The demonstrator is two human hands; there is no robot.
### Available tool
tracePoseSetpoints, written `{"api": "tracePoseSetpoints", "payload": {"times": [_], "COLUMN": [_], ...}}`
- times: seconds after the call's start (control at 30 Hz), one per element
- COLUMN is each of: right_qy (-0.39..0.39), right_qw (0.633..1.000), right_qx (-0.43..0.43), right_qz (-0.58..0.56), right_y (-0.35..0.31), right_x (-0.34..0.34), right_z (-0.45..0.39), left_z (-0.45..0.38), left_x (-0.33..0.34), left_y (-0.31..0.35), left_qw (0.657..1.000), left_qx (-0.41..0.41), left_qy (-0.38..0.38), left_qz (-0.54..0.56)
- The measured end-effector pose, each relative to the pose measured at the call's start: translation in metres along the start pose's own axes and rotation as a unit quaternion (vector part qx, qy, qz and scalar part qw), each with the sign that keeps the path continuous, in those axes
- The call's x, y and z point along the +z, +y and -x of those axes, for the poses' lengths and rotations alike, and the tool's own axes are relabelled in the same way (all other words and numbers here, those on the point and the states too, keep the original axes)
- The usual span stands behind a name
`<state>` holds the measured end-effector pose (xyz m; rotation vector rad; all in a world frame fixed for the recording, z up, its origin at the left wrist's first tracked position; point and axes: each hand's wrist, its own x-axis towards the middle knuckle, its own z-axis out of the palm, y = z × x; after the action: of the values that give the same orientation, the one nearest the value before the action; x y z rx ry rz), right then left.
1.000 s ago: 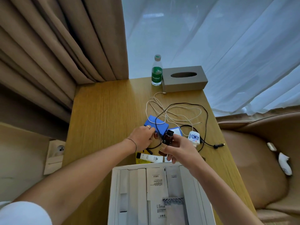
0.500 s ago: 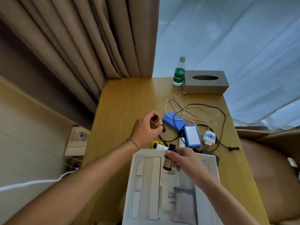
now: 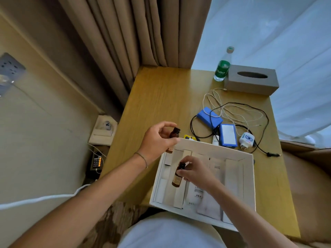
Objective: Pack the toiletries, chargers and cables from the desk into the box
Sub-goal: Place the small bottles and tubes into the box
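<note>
Both hands now sit lower and nearer than half a second ago: right hand [image 3: 195, 173] grips a brown bottle [image 3: 177, 178] by its neck inside the white box [image 3: 248, 178], left side. Left hand [image 3: 157, 138] holds a second bottle [image 3: 174, 134] over the box's far-left corner; cables [image 3: 232, 111] and chargers [image 3: 247, 139] remain on the desk [image 3: 161, 97].

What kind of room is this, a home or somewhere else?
Probably a hotel room: small amber toiletry bottles, a grey tissue box beside a water bottle on a wooden desk, and heavy floor-length curtains.
</note>
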<state>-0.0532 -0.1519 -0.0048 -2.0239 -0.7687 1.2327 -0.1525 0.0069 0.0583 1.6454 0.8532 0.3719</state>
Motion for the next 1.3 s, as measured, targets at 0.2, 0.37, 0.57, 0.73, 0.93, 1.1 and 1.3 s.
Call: {"api": "tracePoseSetpoints", "payload": {"times": [0.2,0.37,0.57,0.73,0.93,1.1,1.3], "right_qy": [-0.046,-0.059,-0.037,-0.014,-0.003,0.061,0.136], "right_qw": [0.992,0.981,0.977,0.952,0.908,0.937,0.961], "right_qx": [0.026,0.053,0.027,-0.031,-0.089,-0.121,-0.07], "right_qz": [0.117,0.177,0.209,0.304,0.41,0.323,0.229], "right_y": [0.004,0.008,0.013,0.02,0.026,0.025,0.034], "right_x": [0.025,0.044,0.058,0.067,0.07,0.054,0.001], "right_z": [-0.005,-0.008,-0.01,-0.01,-0.014,-0.01,-0.001], "left_z": [0.026,0.04,0.051,0.052,0.05,0.046,0.051], "left_x": [-0.016,-0.021,-0.018,-0.014,-0.008,0.0,0.036], "left_y": [-0.011,-0.013,-0.011,-0.009,-0.006,-0.005,-0.017], "left_qw": [0.999,0.996,0.989,0.984,0.973,0.961,0.921], "left_qx": [-0.006,0.002,0.007,0.009,0.008,-0.024,-0.018], "left_qy": [0.026,0.029,0.009,-0.022,-0.056,-0.1,-0.165], "left_qz": [-0.047,-0.089,-0.144,-0.175,-0.222,-0.256,-0.354]}}
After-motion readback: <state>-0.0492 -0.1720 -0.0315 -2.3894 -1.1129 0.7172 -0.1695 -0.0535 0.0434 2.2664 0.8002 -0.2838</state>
